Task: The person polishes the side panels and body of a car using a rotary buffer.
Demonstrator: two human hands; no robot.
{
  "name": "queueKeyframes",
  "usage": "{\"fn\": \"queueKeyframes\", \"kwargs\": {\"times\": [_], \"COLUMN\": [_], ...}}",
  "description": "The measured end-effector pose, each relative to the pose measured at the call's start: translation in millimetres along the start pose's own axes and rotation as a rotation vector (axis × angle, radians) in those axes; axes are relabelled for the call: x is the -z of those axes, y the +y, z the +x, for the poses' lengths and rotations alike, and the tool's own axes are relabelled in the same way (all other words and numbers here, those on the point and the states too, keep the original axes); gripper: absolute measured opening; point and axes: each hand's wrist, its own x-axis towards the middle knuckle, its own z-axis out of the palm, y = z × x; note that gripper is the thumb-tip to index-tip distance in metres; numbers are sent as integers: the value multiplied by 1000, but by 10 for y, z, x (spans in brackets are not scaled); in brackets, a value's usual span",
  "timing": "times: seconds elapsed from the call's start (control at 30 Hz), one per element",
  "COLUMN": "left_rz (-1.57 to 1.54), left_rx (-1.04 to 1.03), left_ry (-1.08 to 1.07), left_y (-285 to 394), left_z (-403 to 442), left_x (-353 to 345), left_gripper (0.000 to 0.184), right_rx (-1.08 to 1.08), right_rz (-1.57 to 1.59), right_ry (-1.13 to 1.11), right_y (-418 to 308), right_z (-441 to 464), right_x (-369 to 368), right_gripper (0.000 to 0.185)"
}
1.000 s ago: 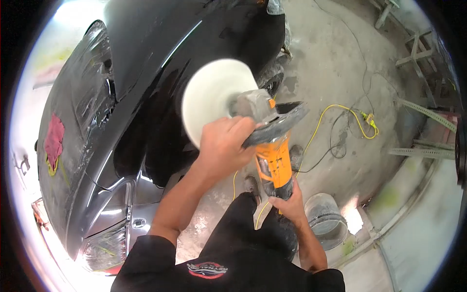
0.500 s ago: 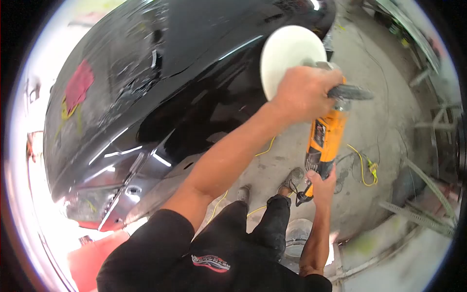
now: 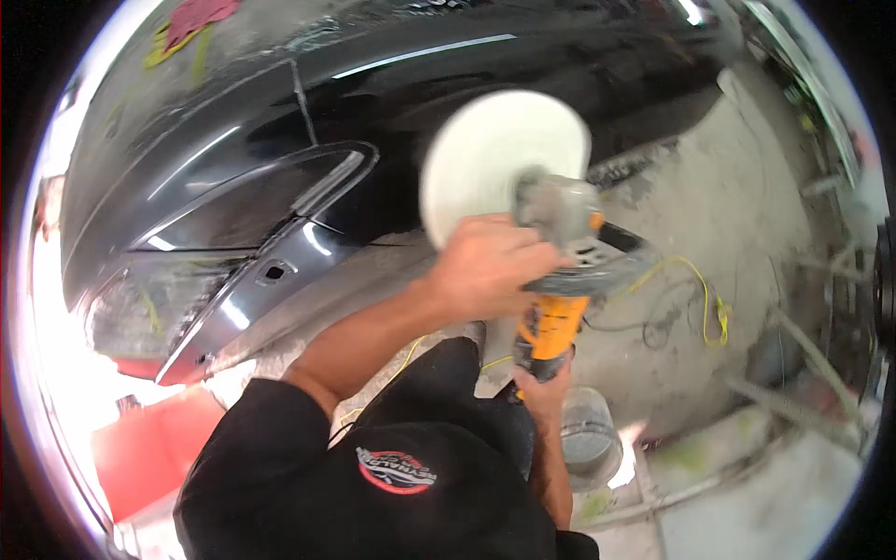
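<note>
An orange and grey electric polisher is held between my two hands, its large round white pad turned toward the black car body. I cannot tell whether the pad touches the paint. My left hand is closed around the black front handle, just behind the metal head. Lower down, my right hand wraps the rear end of the polisher. Some fingers of both hands are hidden behind the tool.
A pink cloth lies on the car at upper left. A bucket stands on the concrete floor near my legs. Yellow cable runs over the floor at right, near metal stands. Something red is at lower left.
The polisher and both hands have shifted left in view, the pad a little lower. My view has turned, so the car, cloth and bucket sit differently. Both hands keep their hold.
</note>
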Motion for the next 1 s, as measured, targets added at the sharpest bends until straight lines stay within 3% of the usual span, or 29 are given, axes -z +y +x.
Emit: {"fn": "queueKeyframes", "kwargs": {"times": [0.03, 0.13, 0.23, 0.37, 0.47, 0.5, 0.7, 0.77, 0.83, 1.0], "left_rz": [0, -46, -21, -90, -100, -124, -84, -76, -57, -19], "left_rx": [0, -2, 0, 40, 14, -8, -67, -88, -119, -142], "left_ry": [-1, 31, 52, -60, 97, 38, 53, 196, 293, 312], "left_y": [26, 67, 95, 143, 138, 131, -6, -21, -87, -207], "left_z": [-190, -717, -1204, -1558, -1646, -1538, -837, -474, -165, 381], "left_x": [104, 387, 612, 818, 584, 589, 200, -1, -223, -397], "left_gripper": [45, 43, 40, 37, 39, 39, 34, 28, 23, 28], "right_rx": [6, -122, -112, -71, -102, -14, 37, 30, 130, 165], "right_rz": [17, 5, -206, -321, -337, -341, -193, -81, -169, -215], "right_ry": [-7, -82, -162, -210, -252, -229, -97, -36, 8, 123], "right_y": [113, 368, 570, 650, 689, 698, 633, 522, 269, -49], "right_z": [-115, -431, -596, -648, -564, -505, -56, 106, 302, 592], "right_x": [-114, -380, -520, -559, -432, -380, 43, 176, 311, 472], "right_gripper": [72, 92, 105, 106, 110, 110, 107, 100, 95, 88]}}
